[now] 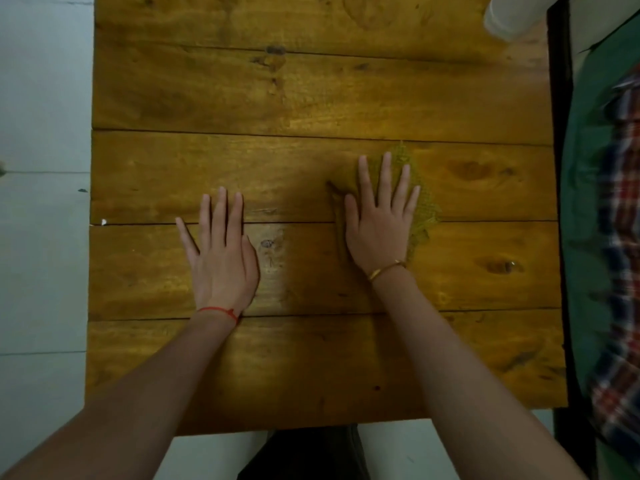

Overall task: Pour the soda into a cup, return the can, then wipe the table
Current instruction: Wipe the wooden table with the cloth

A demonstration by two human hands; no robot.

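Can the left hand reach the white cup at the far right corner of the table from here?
Probably yes: nothing stands between the left hand and the white cup on the wooden plank table, though it is a long diagonal stretch.

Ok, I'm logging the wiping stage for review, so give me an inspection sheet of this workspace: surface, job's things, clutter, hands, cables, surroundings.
Surface: wooden plank table, knots and seams visible; spills cannot be told.
Job's things: yellow-green cloth flat on the table; white cup-like thing at far right corner, cropped; no can seen.
Clutter: nothing seen.
Hands: left hand flat on bare wood; right hand pressing the cloth, fingers straight.
Cables: nothing seen.
Surroundings: pale floor; green and plaid fabric to the right.
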